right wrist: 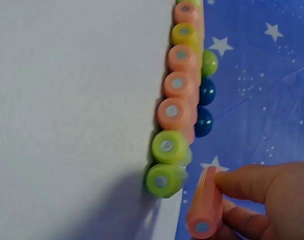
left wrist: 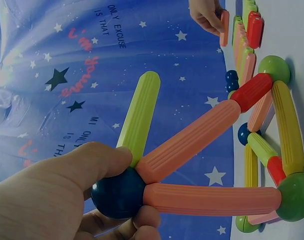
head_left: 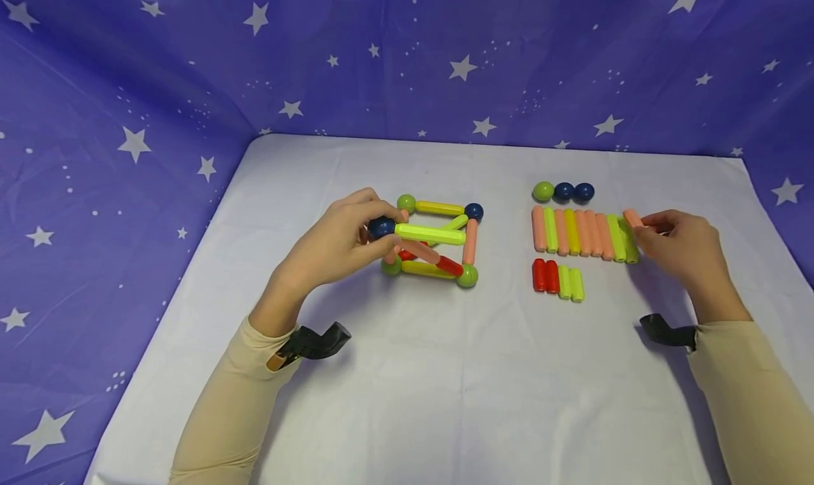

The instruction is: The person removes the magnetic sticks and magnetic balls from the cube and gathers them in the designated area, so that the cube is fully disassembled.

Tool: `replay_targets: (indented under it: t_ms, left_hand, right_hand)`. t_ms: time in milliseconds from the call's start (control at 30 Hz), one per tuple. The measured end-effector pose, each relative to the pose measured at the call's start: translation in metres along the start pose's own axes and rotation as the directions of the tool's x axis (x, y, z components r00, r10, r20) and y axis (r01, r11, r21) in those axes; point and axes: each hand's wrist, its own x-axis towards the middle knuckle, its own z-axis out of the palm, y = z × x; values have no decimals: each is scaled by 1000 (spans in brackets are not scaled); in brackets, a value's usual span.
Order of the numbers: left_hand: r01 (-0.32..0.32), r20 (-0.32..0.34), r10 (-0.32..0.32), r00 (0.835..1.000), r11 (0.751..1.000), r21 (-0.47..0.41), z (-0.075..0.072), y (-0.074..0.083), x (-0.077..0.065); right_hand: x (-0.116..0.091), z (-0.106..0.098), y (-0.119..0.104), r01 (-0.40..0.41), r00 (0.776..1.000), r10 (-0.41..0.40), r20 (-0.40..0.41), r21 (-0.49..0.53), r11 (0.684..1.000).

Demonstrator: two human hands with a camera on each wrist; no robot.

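My left hand (head_left: 340,241) pinches a dark blue ball (left wrist: 119,192) between thumb and fingers. From that ball a lime green rod (head_left: 430,235) sticks out freely, and two salmon rods (left wrist: 211,199) lead down to the frame. The frame is made of rods and balls, with a green ball (head_left: 467,276) at its near right corner and a blue ball (head_left: 473,212) at its far right. My right hand (head_left: 683,248) holds a salmon rod (right wrist: 205,205) by its side, raised beside the right end of a row of rods (head_left: 585,234).
Behind the row sit one green ball (head_left: 543,191) and two blue balls (head_left: 574,193). Short red rods (head_left: 545,276) and short lime rods (head_left: 571,283) lie in front of it. A starry purple cloth (head_left: 407,61) rises behind the white table (head_left: 445,400).
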Motion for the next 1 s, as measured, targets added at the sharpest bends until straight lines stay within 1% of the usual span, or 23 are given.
replay_targets:
  t_ms: [167,267,367,467,600,700,800,867,1000]
  left_hand:
    - [-2,-4,2,1000,1000,-9,-1,0,-1]
    - [-2,-4,2,1000,1000,-14,-2,0,-1]
    - [-5,-2,4,1000,1000,-13,-2,0,-1]
    - [-7,-4,6,1000,1000,-8,-2,0,-1]
    - [-8,-3,8,1000,1000,-12,-2,-1,0]
    - [-3,6,3,1000,1000,-29,-2,-1,0]
    - [9,15,-8,1000,999,-49,-2,-3,0]
    - [12,17,-11,1000,998,-60,-3,-3,1]
    - [17,26,-15,1000,996,-83,-5,-5,0]
  right_hand:
    - [9,2,5,-108,993,108,44,-5,994]
    - [11,3,6,-153,986,153,73,-11,988]
    - [13,2,7,-173,980,174,93,-18,985]
    - [12,2,7,-168,981,169,90,-25,986]
    - [8,0,3,-132,991,132,33,-7,991]
    - [2,-1,-6,-88,996,88,-25,14,996]
    - [-5,0,-21,-33,998,34,-54,23,999]
    - [-11,2,-33,21,997,-19,-74,17,1000]
    - [-23,10,-60,125,990,-124,-74,12,992]
